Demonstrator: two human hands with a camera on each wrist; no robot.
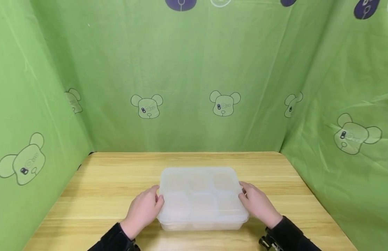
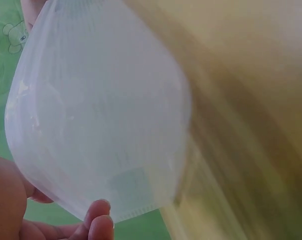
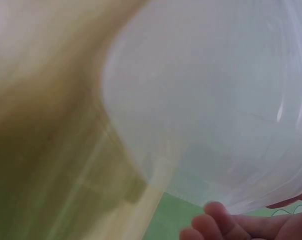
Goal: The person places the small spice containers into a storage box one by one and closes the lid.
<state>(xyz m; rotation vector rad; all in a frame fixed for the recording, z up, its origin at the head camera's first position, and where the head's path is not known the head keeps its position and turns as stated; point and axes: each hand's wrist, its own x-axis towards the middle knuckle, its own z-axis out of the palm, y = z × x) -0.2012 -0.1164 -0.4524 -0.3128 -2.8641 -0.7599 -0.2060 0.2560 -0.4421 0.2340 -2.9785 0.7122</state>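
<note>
A translucent white plastic box (image 1: 201,200) with a lid spans the space between my two hands; rounded compartments show faintly through it. My left hand (image 1: 144,209) grips its left side, thumb at the upper edge. On the opposite side, my right hand (image 1: 259,205) holds the box the same way. From the left wrist, curled fingertips (image 2: 98,212) reach under the box's pale underside (image 2: 101,110). The right wrist view likewise has fingertips (image 3: 218,215) below the box's edge, with the wooden surface apart from the box. What the compartments contain is blurred by the plastic.
The box is over a light wooden table (image 1: 118,174). Green cloth walls (image 1: 187,69) printed with bear heads enclose the table at the back, left and right. Dark sleeves (image 1: 289,235) cover both forearms, with a small black device (image 1: 267,241) at the right wrist.
</note>
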